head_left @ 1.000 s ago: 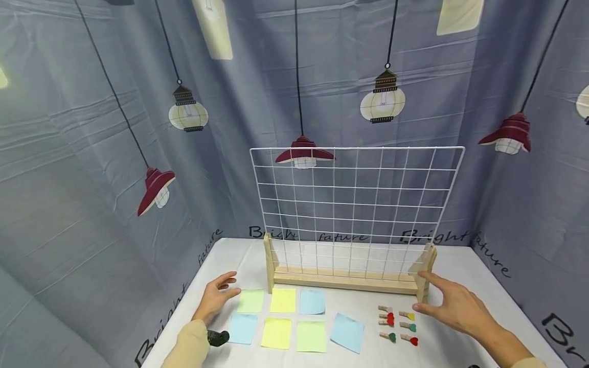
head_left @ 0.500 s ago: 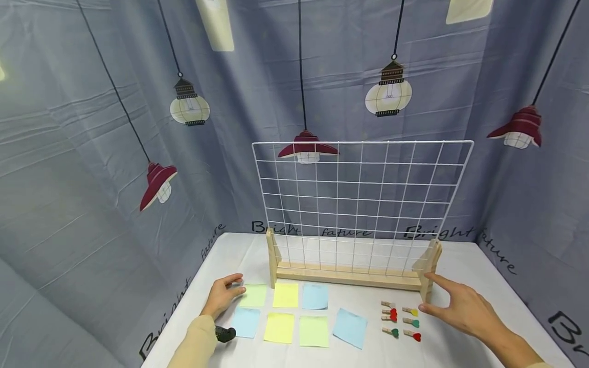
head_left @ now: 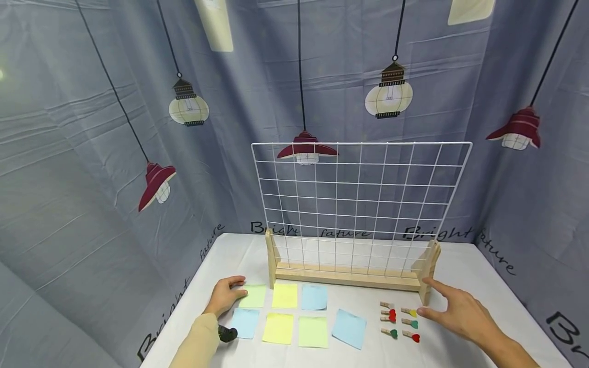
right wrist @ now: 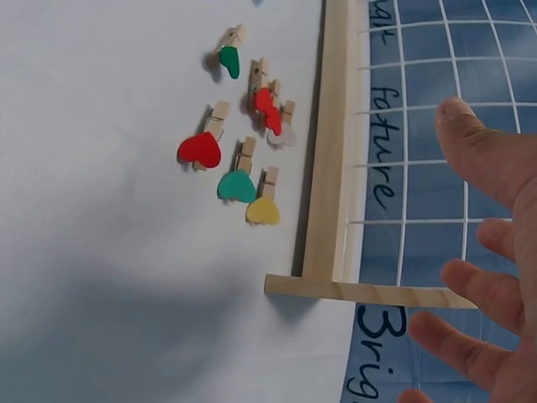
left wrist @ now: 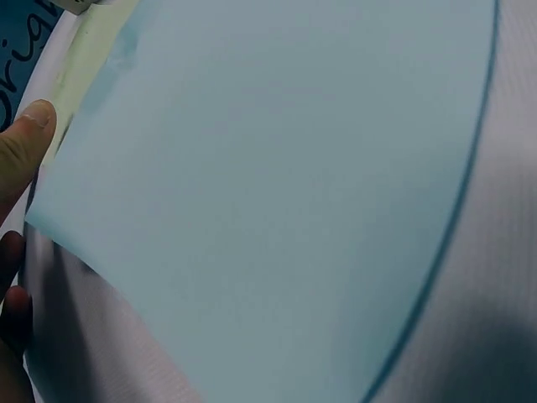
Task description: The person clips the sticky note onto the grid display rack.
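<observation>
In the head view my left hand (head_left: pixel 224 295) is at the left edge of a green sticky note (head_left: pixel 253 296), its thumb tip overlapping that edge. The left wrist view shows the thumb (left wrist: pixel 38 126) beside the green note, apart from the other fingers; a blue sticky note (left wrist: pixel 277 185) fills most of that view. My right hand (head_left: pixel 465 312) hovers with spread fingers by the right wooden foot (head_left: pixel 428 271) of a white wire grid rack (head_left: pixel 359 204), holding nothing. To its left lie several small wooden clothespins with hearts, such as a red heart clothespin (right wrist: pixel 201 149) and a teal one (right wrist: pixel 237 185).
More sticky notes lie in two rows before the rack, including a yellow note (head_left: pixel 278 328), a green note (head_left: pixel 313 332) and a tilted blue note (head_left: pixel 349 328). A lamp-printed grey-blue curtain (head_left: pixel 230 179) surrounds the white table (head_left: pixel 460 276).
My left hand has moved slightly right, onto the green note's edge. The head view has shifted a little. My right hand stays by the rack's foot; notes and clothespins lie as before.
</observation>
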A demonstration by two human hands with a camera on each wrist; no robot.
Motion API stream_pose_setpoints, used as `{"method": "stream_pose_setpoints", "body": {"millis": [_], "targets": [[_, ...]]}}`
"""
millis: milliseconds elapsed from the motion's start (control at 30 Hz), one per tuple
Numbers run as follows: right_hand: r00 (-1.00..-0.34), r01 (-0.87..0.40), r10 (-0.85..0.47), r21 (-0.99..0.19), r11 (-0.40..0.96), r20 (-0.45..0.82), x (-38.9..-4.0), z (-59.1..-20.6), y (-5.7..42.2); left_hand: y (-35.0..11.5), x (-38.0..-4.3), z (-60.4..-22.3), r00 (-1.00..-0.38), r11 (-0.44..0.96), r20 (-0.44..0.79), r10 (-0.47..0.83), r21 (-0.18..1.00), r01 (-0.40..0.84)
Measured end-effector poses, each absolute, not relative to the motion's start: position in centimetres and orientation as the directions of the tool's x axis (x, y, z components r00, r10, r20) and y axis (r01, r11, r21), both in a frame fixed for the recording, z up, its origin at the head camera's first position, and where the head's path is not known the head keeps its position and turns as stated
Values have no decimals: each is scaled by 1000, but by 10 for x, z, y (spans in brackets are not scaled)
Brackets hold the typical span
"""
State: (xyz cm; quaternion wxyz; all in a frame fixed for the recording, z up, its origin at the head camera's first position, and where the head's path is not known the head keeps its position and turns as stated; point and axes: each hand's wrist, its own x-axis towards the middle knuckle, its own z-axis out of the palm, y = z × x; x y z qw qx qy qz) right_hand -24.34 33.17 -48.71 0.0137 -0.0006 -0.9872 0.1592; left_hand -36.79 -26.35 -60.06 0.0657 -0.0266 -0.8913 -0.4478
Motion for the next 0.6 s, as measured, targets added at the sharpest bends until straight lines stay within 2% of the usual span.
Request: {"method": "stream_pose_setpoints", "body": {"millis": [267,600], "targets": [[-998,-27,-9,-311,950,60,-240,-489,331,-260,-371,-600,-986,657,158,-47,749,88],[-999,-17,-4,-335,942,39,-241,-498,331,-258,-368,-599,-990,655,135,-39,752,77]]}}
